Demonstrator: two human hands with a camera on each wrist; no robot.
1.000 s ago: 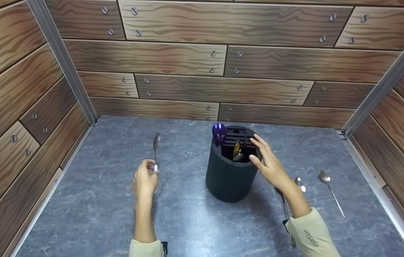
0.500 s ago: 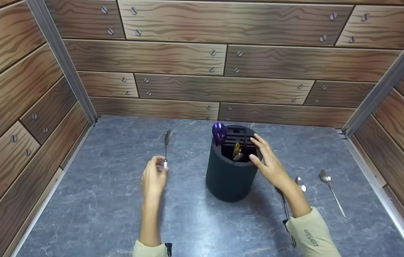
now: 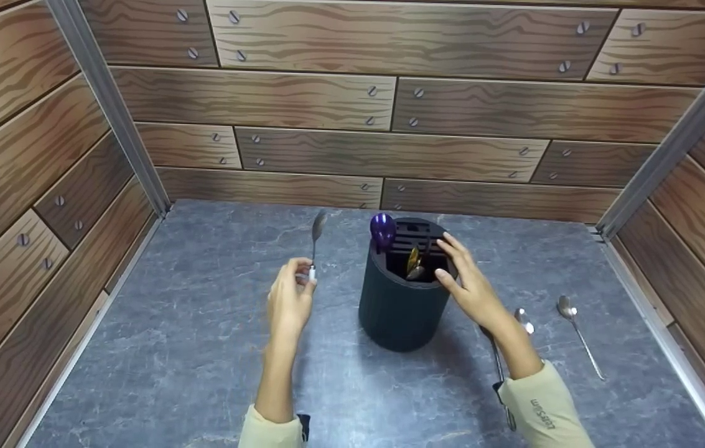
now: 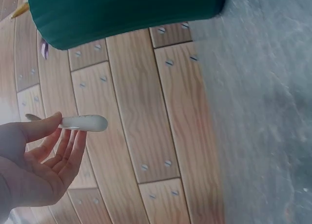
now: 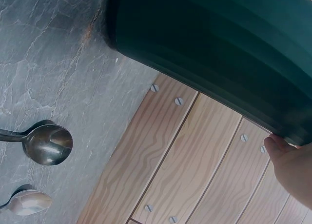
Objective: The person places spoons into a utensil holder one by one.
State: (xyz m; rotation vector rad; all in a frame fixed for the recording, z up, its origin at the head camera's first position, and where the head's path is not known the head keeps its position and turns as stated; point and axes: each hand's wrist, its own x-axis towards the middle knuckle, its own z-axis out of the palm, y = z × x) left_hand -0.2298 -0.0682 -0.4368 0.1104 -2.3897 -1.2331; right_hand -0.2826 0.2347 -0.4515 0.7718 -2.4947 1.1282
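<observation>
My left hand (image 3: pixel 290 300) pinches a spoon (image 3: pixel 318 227) by its white handle (image 4: pixel 85 123) between thumb and fingertips. The spoon is raised off the table, bowl end up and away from me. To its right stands a dark green utensil holder (image 3: pixel 399 317) with a black slotted top. A purple spoon (image 3: pixel 382 230) sticks up at its left rim, and a gold utensil (image 3: pixel 413 256) and a silver spoon bowl (image 3: pixel 415 274) show inside the opening. My right hand (image 3: pixel 476 292) rests on the holder's right rim, fingers spread and fairly straight.
A silver spoon (image 3: pixel 579 336) lies on the grey marbled table at the right. Another spoon (image 3: pixel 524 321) lies partly behind my right forearm, beside a dark long handle (image 3: pixel 498 358). Wood-patterned walls (image 3: pixel 315 99) enclose the table at the back and both sides.
My left hand has moved right and slightly away from me with the spoon, closer to the holder. My right hand has stayed on the rim.
</observation>
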